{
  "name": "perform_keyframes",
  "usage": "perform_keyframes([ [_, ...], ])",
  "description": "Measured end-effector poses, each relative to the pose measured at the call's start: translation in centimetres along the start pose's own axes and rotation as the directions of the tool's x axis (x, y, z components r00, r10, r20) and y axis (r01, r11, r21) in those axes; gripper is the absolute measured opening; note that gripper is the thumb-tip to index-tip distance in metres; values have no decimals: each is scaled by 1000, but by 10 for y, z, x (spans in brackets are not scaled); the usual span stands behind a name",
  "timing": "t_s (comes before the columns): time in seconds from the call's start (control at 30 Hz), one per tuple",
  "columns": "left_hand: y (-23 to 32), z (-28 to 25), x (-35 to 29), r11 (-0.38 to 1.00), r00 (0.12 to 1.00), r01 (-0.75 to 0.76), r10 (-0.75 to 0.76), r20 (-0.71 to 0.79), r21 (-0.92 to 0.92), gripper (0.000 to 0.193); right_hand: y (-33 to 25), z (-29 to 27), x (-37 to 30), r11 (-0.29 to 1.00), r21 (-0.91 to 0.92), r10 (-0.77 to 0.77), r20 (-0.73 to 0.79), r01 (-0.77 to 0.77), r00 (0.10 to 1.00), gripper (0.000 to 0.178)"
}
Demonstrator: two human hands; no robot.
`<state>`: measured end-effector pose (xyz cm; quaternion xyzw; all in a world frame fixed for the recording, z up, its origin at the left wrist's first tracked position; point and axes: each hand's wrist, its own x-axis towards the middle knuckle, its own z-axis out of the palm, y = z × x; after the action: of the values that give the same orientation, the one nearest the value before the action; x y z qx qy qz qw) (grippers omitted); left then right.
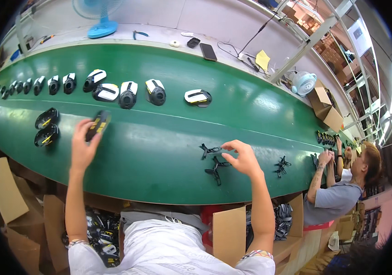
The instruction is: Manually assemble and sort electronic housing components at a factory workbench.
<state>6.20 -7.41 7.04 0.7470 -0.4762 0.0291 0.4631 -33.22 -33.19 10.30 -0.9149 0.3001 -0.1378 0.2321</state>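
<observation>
My left hand (83, 145) holds a black and yellow plastic shell (98, 124) just above the green conveyor belt (159, 142). Two similar black and yellow shells (46, 127) lie to its left on the belt. My right hand (242, 158) pinches the end of a black X-shaped plastic frame (209, 150). A second black frame (216, 168) lies just below it, close to my palm. A row of black and white shells (127, 93) runs along the far half of the belt.
Another black frame (281, 166) lies to the right, near a seated person (338, 192) whose hands rest on the belt. Cardboard boxes (8, 192) with parts stand below the belt edge. A blue fan (98, 18), phones (208, 51) and a small white fan (304, 82) sit on the far ledge.
</observation>
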Motion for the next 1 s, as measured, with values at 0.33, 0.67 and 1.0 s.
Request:
perform_keyframes([
  [0.33, 85, 140, 10, 602, 664, 636, -108, 740, -482, 38, -45, 56, 32, 847, -463, 316, 48, -260, 947, 46],
  [0.67, 45, 138, 12, 417, 772, 607, -106, 627, -676, 32, -33, 79, 53, 825, -566, 14, 11, -5, 1000, 25],
  [1.0, 44, 135, 18, 15, 771, 637, -27, 636, -771, 39, -74, 82, 72, 418, 894, 131, 115, -160, 985, 25],
])
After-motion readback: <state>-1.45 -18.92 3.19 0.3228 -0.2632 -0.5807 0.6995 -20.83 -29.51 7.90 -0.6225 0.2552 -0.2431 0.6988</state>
